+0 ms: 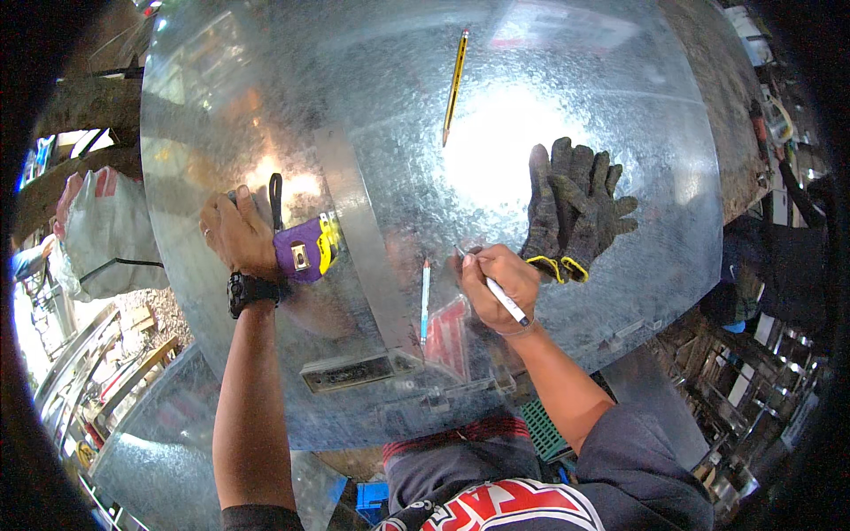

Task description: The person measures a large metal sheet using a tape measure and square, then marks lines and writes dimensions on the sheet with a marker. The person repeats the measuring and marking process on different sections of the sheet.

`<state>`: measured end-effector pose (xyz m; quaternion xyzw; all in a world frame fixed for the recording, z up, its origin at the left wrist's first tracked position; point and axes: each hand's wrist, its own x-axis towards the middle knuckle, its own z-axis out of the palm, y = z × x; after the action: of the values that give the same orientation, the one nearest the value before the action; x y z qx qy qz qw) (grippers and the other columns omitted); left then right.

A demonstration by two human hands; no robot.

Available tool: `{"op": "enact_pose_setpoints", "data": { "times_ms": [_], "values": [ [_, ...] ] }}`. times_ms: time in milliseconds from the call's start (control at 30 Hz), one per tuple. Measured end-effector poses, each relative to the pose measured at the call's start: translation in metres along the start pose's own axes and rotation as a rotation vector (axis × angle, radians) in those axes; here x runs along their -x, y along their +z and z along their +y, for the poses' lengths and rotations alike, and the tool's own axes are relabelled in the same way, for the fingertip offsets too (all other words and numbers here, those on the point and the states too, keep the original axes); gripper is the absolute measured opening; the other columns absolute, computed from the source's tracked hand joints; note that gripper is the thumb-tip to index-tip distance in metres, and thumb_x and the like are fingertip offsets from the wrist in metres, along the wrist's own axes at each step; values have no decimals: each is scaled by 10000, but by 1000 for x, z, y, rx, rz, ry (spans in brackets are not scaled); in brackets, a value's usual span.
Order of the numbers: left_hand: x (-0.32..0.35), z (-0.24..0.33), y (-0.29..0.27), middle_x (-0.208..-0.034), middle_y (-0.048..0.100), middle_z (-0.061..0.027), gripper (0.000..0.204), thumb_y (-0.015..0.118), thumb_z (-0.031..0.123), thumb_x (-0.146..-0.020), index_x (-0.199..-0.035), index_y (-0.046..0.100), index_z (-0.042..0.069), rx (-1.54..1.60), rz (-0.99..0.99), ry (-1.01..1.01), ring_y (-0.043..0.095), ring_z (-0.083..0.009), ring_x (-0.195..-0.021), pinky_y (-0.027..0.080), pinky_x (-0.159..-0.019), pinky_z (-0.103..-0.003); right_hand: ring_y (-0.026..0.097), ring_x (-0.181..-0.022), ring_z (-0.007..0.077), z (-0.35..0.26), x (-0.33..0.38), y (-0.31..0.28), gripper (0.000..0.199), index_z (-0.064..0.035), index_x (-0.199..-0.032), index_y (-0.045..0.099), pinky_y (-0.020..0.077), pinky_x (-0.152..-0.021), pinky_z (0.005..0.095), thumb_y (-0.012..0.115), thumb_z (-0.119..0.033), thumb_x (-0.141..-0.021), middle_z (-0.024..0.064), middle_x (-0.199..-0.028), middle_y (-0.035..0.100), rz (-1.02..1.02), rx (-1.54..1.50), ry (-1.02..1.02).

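My right hand [501, 285] is closed around a white pen [506, 301], its tip pointing down at the sheet metal [398, 97]. At the sheet's left side, my left hand [237, 232] has curled fingers, with a small dark thing by the thumb that I cannot make out. A purple and yellow tape measure [306, 249] with a black strap lies beside my left wrist. A flat metal strip [361, 239] runs between my hands, and a dark-faced metal block [347, 373] sits near its lower end. A light blue pencil [425, 303] lies left of my right hand.
Dark knit gloves [580, 208] with yellow cuffs lie right of my right hand. A yellow and black pencil [456, 87] rests farther off. A pale sack [113, 234] stands left of the sheet. Below the near edge are a green crate [542, 431] and another metal sheet [168, 442].
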<state>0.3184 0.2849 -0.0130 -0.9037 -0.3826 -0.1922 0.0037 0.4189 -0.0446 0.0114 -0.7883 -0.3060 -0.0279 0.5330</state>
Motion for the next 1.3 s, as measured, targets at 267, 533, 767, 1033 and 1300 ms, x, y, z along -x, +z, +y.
{"op": "enact_pose_setpoints", "data": {
  "times_ms": [267, 533, 767, 1033, 1300],
  "values": [
    [-1, 4, -4, -1113, 562, -243, 366, 465, 321, -1028, -1001, 564, -31, 30, -3, -16, 517, -437, -1052, 400, -906, -533, 546, -499, 231, -4, 1, -6, 343, -50, -622, 432, 416, -450, 333, 715, 80, -765, 107, -621, 541, -50, -20, 12],
    [-2, -3, -1, -1064, 553, -265, 360, 467, 304, -1029, -985, 558, -42, 34, 17, 30, 524, -456, -1013, 403, -881, -534, 564, -519, 221, 1, 5, -2, 304, -31, -638, 472, 413, -458, 314, 713, 76, -791, 123, -659, 598, 113, -2, 29],
    [-2, -3, 0, -1171, 560, -227, 375, 468, 329, -1022, -1028, 590, -26, 1, -58, -36, 518, -420, -1103, 401, -948, -528, 540, -505, 229, 3, 3, -1, 333, -33, -629, 438, 402, -452, 319, 716, 86, -770, 126, -640, 567, 87, 6, 8],
    [-1, -2, 0, -1150, 553, -230, 395, 453, 350, -1020, -1038, 580, -23, 16, -45, -50, 509, -423, -1113, 396, -953, -530, 544, -508, 234, 1, 6, -6, 289, -39, -656, 468, 406, -455, 329, 701, 78, -779, 120, -644, 563, 47, 40, 28],
    [-2, 0, -2, -1063, 567, -271, 381, 471, 313, -1028, -959, 564, -50, 23, 22, 15, 533, -452, -1016, 408, -889, -537, 576, -536, 156, 11, 1, -14, 224, -41, -700, 546, 443, -489, 279, 716, 24, -829, 92, -676, 619, 229, -90, 168]
  ]
}}
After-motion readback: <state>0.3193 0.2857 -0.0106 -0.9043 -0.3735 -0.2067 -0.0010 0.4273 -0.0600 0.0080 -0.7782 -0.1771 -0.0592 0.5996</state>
